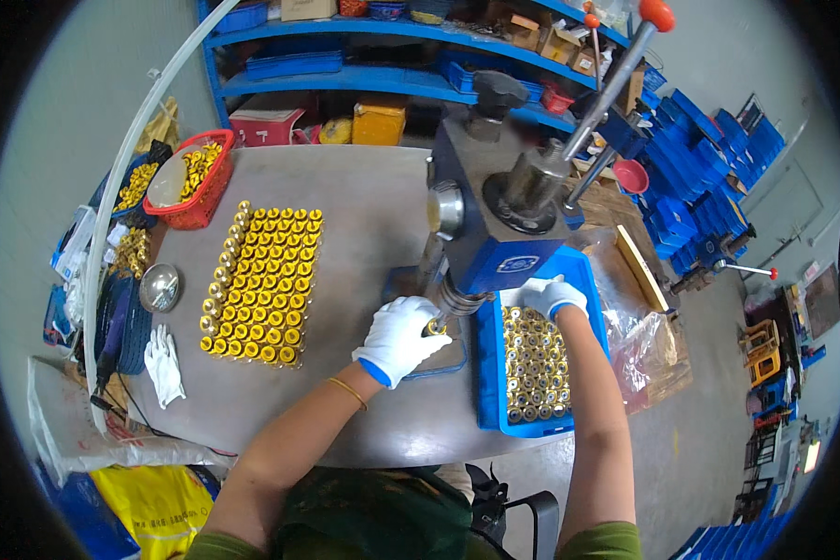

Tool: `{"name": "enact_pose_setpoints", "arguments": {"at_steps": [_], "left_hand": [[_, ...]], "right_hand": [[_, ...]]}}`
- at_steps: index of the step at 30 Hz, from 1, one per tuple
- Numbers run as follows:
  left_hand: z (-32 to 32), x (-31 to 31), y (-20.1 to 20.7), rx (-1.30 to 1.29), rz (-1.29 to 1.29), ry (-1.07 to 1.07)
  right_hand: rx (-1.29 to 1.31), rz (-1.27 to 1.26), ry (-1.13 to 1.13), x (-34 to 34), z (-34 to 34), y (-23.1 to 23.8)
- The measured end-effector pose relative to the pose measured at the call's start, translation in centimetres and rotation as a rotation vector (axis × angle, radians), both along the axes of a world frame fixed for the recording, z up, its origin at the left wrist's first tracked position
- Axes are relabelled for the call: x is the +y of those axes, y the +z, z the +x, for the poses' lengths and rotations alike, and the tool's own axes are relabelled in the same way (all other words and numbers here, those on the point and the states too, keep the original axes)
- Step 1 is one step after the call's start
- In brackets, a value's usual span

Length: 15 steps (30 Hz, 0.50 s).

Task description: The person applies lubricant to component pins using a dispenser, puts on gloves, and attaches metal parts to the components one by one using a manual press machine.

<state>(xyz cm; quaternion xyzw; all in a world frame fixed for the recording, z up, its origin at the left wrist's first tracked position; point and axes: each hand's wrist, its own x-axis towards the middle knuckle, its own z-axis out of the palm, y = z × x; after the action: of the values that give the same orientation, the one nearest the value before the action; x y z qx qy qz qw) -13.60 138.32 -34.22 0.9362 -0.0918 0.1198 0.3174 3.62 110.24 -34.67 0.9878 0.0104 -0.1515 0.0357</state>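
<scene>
My left hand [399, 340], in a white glove with a blue cuff, is closed around a small brass fitting [437, 327] under the spindle of a blue lever press [504, 205]. Most of that fitting is hidden by the glove and the press. In the far part of a blue tray [490, 383], my right hand [553, 296] reaches down, also gloved in white. Its fingers are bent together, and whatever they hold is hidden. Brass fittings [535, 364] stand upright in rows in the tray. More fittings with yellow tops [269, 280] stand in a block of rows on the grey table [364, 205].
A red basket [192, 213] of yellow parts stands at the table's far left. Near it are a metal bowl [161, 287] and a loose white glove [163, 366]. The press's red-knobbed lever [616, 79] rises at the right. Blue shelves [345, 79] run behind the table.
</scene>
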Motion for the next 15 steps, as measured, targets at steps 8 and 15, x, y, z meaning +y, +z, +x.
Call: {"name": "enact_pose_setpoints", "arguments": {"at_steps": [8,15], "left_hand": [[0.0,-0.6,0.3,-0.136,-0.029,-0.025],[-2.2,6.0,0.8,-0.169,-0.082,0.063]], "right_hand": [[-0.070,-0.108,0.166,-1.0,0.1,-0.4],[-0.240,0.681,0.745,8.0,-9.6,7.1]]}}
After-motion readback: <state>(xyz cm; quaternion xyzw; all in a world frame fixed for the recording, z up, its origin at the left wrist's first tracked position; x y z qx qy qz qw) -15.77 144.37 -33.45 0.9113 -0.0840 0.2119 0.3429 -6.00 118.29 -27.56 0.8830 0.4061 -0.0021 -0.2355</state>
